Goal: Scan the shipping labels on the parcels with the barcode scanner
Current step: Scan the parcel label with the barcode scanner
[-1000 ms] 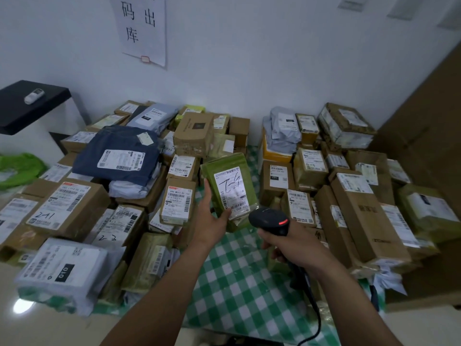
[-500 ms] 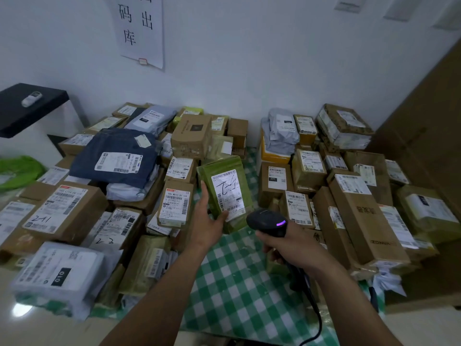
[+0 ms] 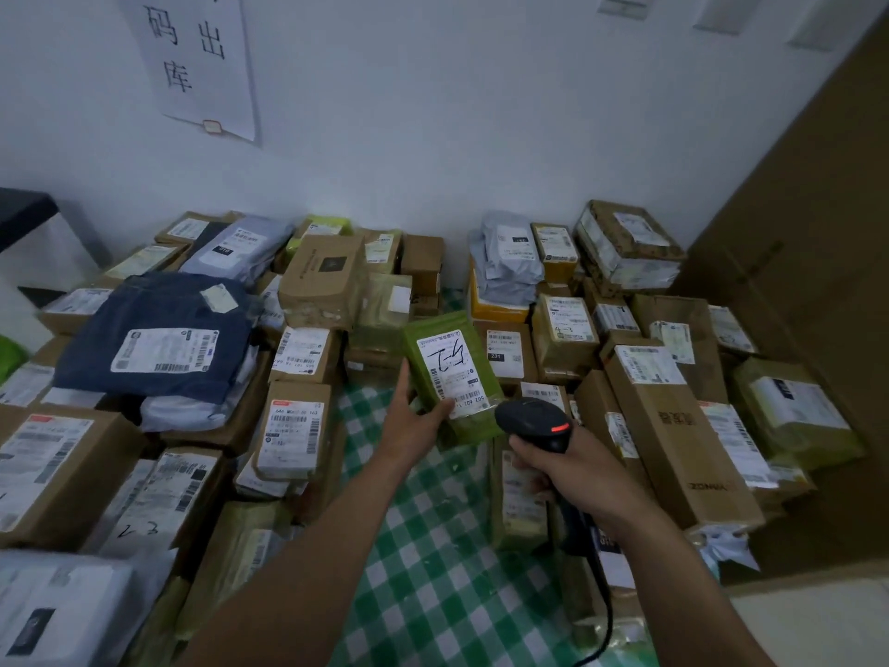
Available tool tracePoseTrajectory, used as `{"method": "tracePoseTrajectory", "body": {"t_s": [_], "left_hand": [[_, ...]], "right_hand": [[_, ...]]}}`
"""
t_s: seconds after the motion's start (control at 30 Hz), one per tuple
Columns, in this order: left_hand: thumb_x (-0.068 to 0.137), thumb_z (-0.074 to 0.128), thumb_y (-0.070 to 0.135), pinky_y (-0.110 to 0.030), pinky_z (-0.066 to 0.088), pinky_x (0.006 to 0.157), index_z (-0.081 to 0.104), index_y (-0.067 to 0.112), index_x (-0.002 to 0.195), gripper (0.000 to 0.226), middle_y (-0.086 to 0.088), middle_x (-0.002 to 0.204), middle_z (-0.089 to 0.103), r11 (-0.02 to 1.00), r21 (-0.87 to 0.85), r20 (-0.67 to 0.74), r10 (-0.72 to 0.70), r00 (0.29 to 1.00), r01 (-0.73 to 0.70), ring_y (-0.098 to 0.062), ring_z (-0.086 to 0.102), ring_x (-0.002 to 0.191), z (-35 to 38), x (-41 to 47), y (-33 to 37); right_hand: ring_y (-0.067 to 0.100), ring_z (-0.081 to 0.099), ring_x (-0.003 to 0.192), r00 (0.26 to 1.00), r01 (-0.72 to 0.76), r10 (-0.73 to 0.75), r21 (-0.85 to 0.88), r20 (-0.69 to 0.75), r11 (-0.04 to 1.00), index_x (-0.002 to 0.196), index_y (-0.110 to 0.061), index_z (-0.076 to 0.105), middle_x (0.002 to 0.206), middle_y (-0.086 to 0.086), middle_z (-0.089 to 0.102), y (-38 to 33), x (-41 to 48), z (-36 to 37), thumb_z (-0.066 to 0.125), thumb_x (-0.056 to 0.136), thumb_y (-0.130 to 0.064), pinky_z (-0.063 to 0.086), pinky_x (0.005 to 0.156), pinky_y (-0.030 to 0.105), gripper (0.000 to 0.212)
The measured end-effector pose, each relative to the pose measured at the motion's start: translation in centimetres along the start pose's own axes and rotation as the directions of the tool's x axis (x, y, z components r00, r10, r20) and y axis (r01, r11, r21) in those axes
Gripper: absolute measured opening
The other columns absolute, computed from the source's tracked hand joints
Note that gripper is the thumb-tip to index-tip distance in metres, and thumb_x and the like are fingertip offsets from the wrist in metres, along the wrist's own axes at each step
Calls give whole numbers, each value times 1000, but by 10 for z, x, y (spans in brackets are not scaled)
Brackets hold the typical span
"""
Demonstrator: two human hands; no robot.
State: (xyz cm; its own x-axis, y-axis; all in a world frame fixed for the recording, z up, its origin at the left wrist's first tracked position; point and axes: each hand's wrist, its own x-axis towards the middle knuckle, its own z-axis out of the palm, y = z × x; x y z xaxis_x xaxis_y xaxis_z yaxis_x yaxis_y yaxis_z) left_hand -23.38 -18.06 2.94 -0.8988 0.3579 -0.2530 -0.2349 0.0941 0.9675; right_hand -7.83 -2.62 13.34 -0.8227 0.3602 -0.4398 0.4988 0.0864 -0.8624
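**packrat_99:** where's the parcel at on your feed?

**me:** I see the green parcel lifted over the far end of the checked cloth, shipping label facing me, tilted a bit. The left hand pinches its lower edge: thumb on the front by the label, index finger straight up its left side, other fingers hidden behind.

**packrat_99:** and the scanner?

**me:** The barcode scanner sits over the cloth's right edge, nose right by the parcel's bottom corner, red light lit on top. The right hand has its fingers wrapped round the handle. Labelled boxes piled both sides of the cloth.
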Motion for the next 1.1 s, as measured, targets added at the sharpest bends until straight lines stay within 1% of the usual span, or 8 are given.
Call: {"method": "tracePoseTrajectory", "body": {"t_s": [0.13,0.27,0.37,0.47,0.63,0.77,0.97,1.1], "left_hand": [[91,78,25,-57,46,111,25,42,160,88,2,154,51,998,52,54,-46,997,43,-23,49,139,34,63,16],[97,69,23,-49,50,109,49,36,149,57,2,139,65,994,80,96,-76,993,69,-23,62,125,65,128,30],[100,65,27,-49,50,109,56,38,143,46,3,134,67,989,55,97,-141,985,136,-24,65,120,81,163,32],[100,63,25,-48,50,109,54,37,146,48,3,134,67,986,26,103,-166,981,164,-21,65,120,90,175,35],[101,64,23,-35,50,107,46,36,153,57,10,138,62,986,146,127,-94,987,75,-15,60,125,90,182,25],[102,63,32,-15,46,91,38,36,157,60,19,137,54,979,203,131,-52,990,25,-5,54,126,95,176,19],[103,61,29,-35,46,112,31,39,160,65,8,152,53,978,200,208,-103,973,61,-12,52,135,105,177,9],[89,80,36,-28,43,107,22,43,161,93,16,149,50,959,283,296,-115,948,27,-5,47,134,103,176,15]], "right_hand": [[15,72,72,998,-11,13,31,-65,999,122,-26,68,91,5,79,-2,28,-21,72,97,-28,54,62,27,26],[11,70,63,992,-40,49,80,-114,996,112,-24,71,88,3,78,-5,60,-39,73,97,-28,51,56,25,16],[8,69,63,992,-55,63,71,-109,996,107,-26,71,87,1,77,-4,82,-49,72,97,-27,51,54,23,10],[9,67,64,991,-90,100,114,-91,989,106,-25,70,88,4,75,0,100,-56,72,97,-25,50,54,19,9],[18,71,65,984,-152,166,171,-70,973,108,-32,67,93,-3,78,8,120,-58,75,96,-28,51,60,30,15],[20,74,70,981,-177,188,185,-47,967,113,-35,64,102,-3,76,12,127,-59,75,96,-30,53,60,29,21],[21,74,68,979,-191,201,230,-22,954,119,-35,64,113,-4,74,19,132,-60,75,95,-32,57,67,32,26],[19,73,66,978,-197,208,226,-27,954,118,-32,65,111,-2,75,19,133,-59,75,95,-31,57,68,33,25]]}}
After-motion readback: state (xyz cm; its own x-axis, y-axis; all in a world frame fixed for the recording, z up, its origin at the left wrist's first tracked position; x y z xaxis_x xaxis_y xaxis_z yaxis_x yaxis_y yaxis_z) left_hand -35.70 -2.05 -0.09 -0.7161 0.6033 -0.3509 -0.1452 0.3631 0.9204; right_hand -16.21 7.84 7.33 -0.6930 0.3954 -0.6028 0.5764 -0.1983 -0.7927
